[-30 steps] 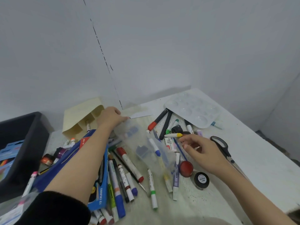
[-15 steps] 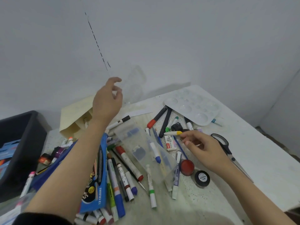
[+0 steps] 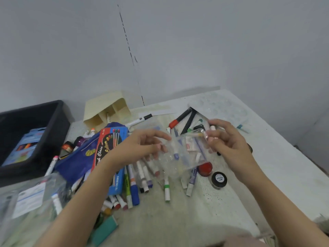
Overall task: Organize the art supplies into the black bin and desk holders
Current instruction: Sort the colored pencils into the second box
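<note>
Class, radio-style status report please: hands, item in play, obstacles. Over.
Left grip and right grip both hold clear plastic case, above marker pile. Black bin off left. Blue pencil pouch lies between.

Plain pale grey wall (image 3: 213, 41) across the whole upper half of the frame, evenly and softly lit, crossed by a thin dark dashed line (image 3: 130, 54) slanting from top centre down to the back edge of the worktop. White worktop (image 3: 284, 166) in the lower half, speckled and yellow-stained in places, far corner at centre right, with a soft grey shadow (image 3: 195, 91) on the wall just above that edge. Dimmer grey strip (image 3: 318, 136) past the worktop at the right edge, too unclear to tell wall from floor.
</note>
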Demonstrator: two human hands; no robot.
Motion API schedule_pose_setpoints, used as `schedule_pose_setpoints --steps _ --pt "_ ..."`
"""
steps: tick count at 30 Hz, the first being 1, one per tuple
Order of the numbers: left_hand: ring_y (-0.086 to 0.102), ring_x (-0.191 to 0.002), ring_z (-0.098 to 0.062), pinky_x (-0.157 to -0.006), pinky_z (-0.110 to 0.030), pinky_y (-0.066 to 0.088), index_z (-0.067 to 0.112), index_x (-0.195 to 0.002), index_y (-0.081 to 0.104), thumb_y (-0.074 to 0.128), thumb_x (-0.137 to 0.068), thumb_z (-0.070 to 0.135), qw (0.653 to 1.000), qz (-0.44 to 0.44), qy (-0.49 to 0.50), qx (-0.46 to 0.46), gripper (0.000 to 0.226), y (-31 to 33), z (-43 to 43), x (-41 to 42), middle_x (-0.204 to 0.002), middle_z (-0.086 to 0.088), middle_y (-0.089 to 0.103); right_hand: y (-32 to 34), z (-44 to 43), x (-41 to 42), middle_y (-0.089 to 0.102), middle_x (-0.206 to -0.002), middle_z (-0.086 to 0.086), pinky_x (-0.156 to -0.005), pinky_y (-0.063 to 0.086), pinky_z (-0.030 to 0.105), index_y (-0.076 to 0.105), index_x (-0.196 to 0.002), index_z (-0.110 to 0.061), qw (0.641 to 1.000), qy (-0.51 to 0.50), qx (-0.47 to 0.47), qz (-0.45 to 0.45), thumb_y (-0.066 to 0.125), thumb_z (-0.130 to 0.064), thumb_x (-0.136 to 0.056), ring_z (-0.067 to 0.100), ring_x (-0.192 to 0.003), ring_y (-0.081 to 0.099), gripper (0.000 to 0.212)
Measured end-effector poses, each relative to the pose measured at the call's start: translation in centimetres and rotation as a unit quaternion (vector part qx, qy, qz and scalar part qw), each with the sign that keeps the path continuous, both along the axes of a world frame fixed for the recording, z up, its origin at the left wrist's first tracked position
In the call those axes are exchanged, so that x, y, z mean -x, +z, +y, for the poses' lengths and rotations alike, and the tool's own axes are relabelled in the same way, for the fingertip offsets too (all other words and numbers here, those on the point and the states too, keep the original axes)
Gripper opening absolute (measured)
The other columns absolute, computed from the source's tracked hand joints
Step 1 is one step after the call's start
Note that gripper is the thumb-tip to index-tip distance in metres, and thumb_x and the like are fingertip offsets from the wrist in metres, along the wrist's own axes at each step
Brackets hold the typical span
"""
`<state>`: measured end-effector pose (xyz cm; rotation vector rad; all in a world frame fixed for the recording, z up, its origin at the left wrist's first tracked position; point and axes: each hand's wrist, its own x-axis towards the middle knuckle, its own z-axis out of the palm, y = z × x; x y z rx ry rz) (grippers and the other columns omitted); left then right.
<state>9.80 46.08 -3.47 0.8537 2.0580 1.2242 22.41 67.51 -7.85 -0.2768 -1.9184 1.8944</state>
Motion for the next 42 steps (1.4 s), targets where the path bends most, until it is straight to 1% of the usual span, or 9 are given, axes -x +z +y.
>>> schedule_pose_setpoints --steps 7,12,16,19,23,27,32,36,42 --pt "0.069 -0.082 -0.016 -0.075 -0.026 0.055 0.018 -0.104 0.068 0.059 -0.086 -0.005 0.998 -0.008 0.056 0.012 0.031 -2.7 -3.0 -2.9 -0.1 -0.002 0.071 -1.0 -1.1 -0.9 0.063 -0.058 0.009 -0.055 0.048 0.018 0.072 -0.091 -0.015 0.994 0.058 -0.066 -0.062 0.054 0.011 -0.085 0.018 -0.05 0.054 0.032" --pt "0.069 -0.085 -0.009 -0.075 -0.023 0.055 0.016 -0.101 0.07 0.06 -0.085 -0.004 0.995 0.051 0.089 0.013 0.027 -3.4 -4.6 -5.2 -0.094 0.005 0.073 -1.1 -2.0 -2.5 0.057 -0.068 0.029 -0.047 0.035 0.016 0.074 -0.09 -0.023 0.978 0.125 -0.121 -0.115 0.064 0.003 -0.082 0.017 -0.053 0.041 0.029" --pt "0.067 -0.08 -0.006 -0.068 -0.016 0.052 0.023 -0.095 0.072 0.065 -0.083 0.0 0.987 0.107 0.116 0.021 0.027 -5.1 -6.3 -7.4 -0.089 0.011 0.072 -1.0 -3.5 -4.4 0.058 -0.053 -0.004 -0.056 0.04 0.009 0.073 -0.086 -0.022 0.966 0.146 -0.154 -0.148 0.066 0.005 -0.079 0.005 -0.049 0.051 0.028" --pt "0.063 -0.087 0.003 -0.077 -0.013 0.05 0.034 -0.094 0.07 0.069 -0.082 0.005 0.982 0.142 0.12 0.036 0.032 -6.7 -7.4 -8.7 -0.089 0.018 0.071 -1.6 -4.4 -5.7 0.058 -0.051 -0.005 -0.053 0.041 0.013 0.073 -0.084 -0.025 0.959 0.146 -0.156 -0.187 0.067 0.002 -0.079 0.003 -0.047 0.052 0.029" --pt "0.058 -0.098 0.008 -0.086 -0.023 0.051 0.045 -0.101 0.064 0.068 -0.082 0.029 0.967 0.225 0.115 0.032 0.025 -8.4 -8.7 -9.7 -0.1 0.026 0.065 -2.6 -5.5 -6.9 0.061 -0.062 -0.016 -0.052 0.04 0.01 0.073 -0.083 -0.023 0.961 0.084 -0.172 -0.198 0.067 0.007 -0.076 0.001 -0.05 0.051 0.031" --pt "0.037 -0.122 0.014 -0.105 -0.016 0.02 0.044 -0.115 0.058 0.063 -0.064 0.071 0.952 0.292 0.076 0.046 0.058 -8.6 -10.2 -10.9 -0.119 0.038 0.05 -3.2 -5.8 -7.6 0.067 -0.092 -0.005 -0.062 0.045 0.008 0.07 -0.08 -0.034 0.955 0.04 -0.218 -0.195 0.068 0.004 -0.075 0.003 -0.072 0.06 0.038" --pt "0.027 -0.131 0.012 -0.111 -0.022 0.011 0.041 -0.127 0.053 0.07 -0.062 0.069 0.945 0.319 0.031 0.069 0.073 -9.7 -11.4 -11.6 -0.131 0.032 0.046 -3.5 -6.0 -8.4 0.067 -0.095 -0.005 -0.071 0.044 0.01 0.065 -0.081 -0.039 0.943 0.035 -0.272 -0.188 0.071 0.002 -0.075 0.005 -0.08 0.059 0.041" --pt "0.023 -0.131 0.015 -0.11 -0.011 0.003 0.042 -0.128 0.05 0.068 -0.065 0.067 0.941 0.329 0.024 0.073 0.07 -9.7 -11.6 -11.8 -0.131 0.033 0.043 -3.6 -6.4 -8.8 0.065 -0.093 -0.006 -0.07 0.043 0.008 0.062 -0.081 -0.041 0.938 0.036 -0.287 -0.19 0.07 0.001 -0.076 0.004 -0.081 0.056 0.043" --pt "0.02 -0.13 0.016 -0.109 -0.018 0.011 0.045 -0.131 0.043 0.065 -0.066 0.068 0.943 0.326 0.025 0.07 0.072 -9.9 -11.8 -11.8 -0.132 0.031 0.039 -3.5 -6.9 -8.8 0.061 -0.093 -0.007 -0.066 0.04 0.007 0.06 -0.08 -0.044 0.931 0.041 -0.307 -0.194 0.069 -0.004 -0.079 0.001 -0.076 0.054 0.041"
